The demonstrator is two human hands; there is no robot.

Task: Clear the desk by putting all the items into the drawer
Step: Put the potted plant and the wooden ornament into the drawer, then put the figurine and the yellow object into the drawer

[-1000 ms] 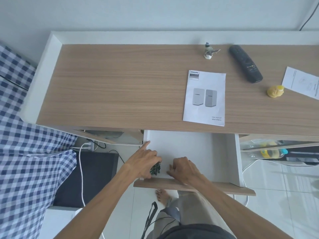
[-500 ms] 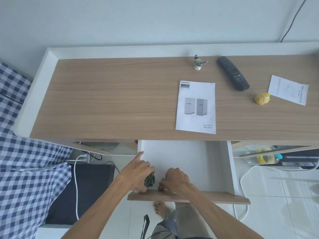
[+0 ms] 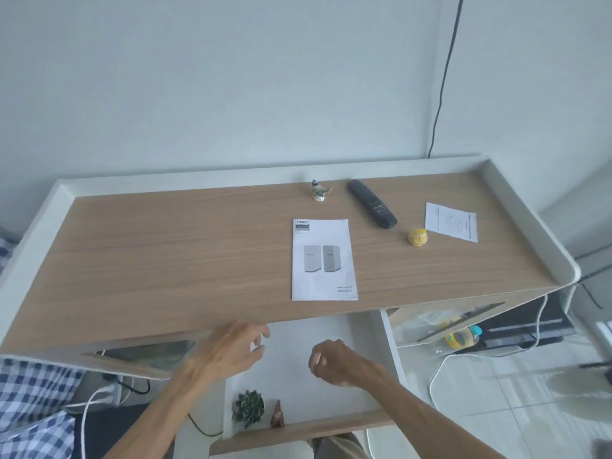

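1. Setting: a pale blue-grey wall with a black cable (image 3: 442,81) running down it stood behind a wood-grain desk (image 3: 172,260) with a raised white rim. Blue-and-white checked fabric (image 3: 29,389) lay left of the desk; pale floor tiles lay to its right.

2. Open white drawer (image 3: 334,329), pulled out from under the desk's front edge: it held a small green succulent plant (image 3: 249,408) and a small brown cone-shaped ornament (image 3: 277,415), side by side at its near left corner, against the wooden drawer front.

3. Change: half a second before, both hands were down at that corner, around the succulent. Both had since let go and risen clear of it.

4. Left hand (image 3: 228,352): raised near the desk's front edge, fingers loosely spread, holding nothing.

5. Right hand (image 3: 334,361): above the middle of the drawer, fingers curled in loosely, holding nothing.

6. On the desk, uncollected:
   - white printed speaker manual (image 3: 324,260), near the front edge;
   - small bird figurine (image 3: 318,191), at the back;
   - black remote control (image 3: 371,203), right of the figurine;
   - small yellow duck-like toy (image 3: 418,237), right of the manual;
   - white paper leaflet (image 3: 451,221), furthest right.

7. Judgement: two items stowed, five remaining; the manual lay nearest the hands and seemed the likely next pick.
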